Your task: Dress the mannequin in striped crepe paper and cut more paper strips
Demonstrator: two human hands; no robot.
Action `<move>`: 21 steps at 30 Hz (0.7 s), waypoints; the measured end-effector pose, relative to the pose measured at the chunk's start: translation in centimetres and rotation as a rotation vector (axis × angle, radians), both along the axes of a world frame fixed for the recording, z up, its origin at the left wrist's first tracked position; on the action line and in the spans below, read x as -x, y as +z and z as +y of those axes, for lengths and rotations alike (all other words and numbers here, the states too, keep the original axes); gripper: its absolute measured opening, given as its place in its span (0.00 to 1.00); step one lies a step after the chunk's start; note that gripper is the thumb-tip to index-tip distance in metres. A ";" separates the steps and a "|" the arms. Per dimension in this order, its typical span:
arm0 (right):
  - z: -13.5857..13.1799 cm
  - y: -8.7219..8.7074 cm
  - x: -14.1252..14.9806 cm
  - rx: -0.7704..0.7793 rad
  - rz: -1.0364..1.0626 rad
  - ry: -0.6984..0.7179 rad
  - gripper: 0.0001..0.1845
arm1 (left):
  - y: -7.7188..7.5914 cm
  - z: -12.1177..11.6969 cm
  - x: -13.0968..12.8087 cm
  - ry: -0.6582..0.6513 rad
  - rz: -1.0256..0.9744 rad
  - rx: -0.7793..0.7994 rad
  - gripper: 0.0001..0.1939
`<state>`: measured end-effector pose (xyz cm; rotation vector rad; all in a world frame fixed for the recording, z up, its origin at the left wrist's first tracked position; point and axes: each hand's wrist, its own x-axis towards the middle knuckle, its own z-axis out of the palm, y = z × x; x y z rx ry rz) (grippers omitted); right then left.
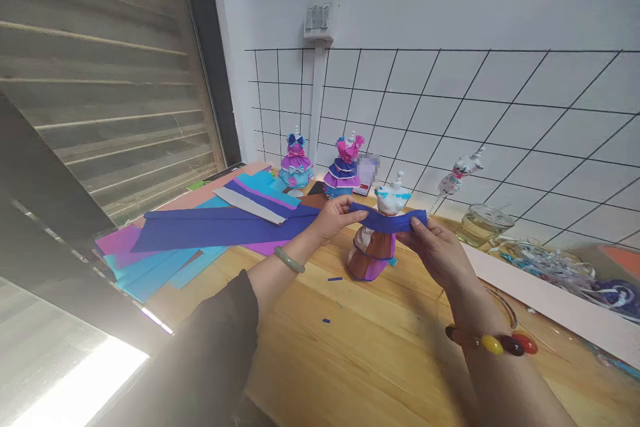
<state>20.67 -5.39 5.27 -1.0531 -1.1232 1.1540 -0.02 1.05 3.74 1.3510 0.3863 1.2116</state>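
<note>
At far left, a slatted shutter (100, 67) stands beside a wooden table (310, 360); on the table's left side lies an overlapping pile of coloured sheets (200, 230), blue, turquoise, pink and white, paper or cloth, hard to tell which, fanned out perhaps so that each colour is easy to pick; behind the pile, near the wall, stands a small dressed figure (295, 170) in pink and turquoise; next comes the left hand (334, 219), a green bangle at its wrist, thumb and fingers pinching the left end of a dark blue strip (387, 220); behind that hand stands a second dressed figure (342, 170) in tiered purple and pink, both figures seemingly set back to leave working room; blue scraps (335, 279) lie nearer the front.

The strip spans the front of a small dress stand (373, 257) at waist height, likely held by both ends to keep it spread; whether it touches the stand, I cannot tell; the right hand (443, 250), with a bead bracelet below it, pinches the right end; beyond it a white figure (459, 173) tilts near the wire grid (540, 87); at far right are a clear bowl (484, 223) and tangled ribbons (555, 267).
</note>
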 end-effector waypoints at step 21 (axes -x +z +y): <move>0.4 -0.5 -0.2 0.001 -0.014 -0.054 0.13 | 0.5 -0.2 -0.2 -0.092 -0.069 0.022 0.16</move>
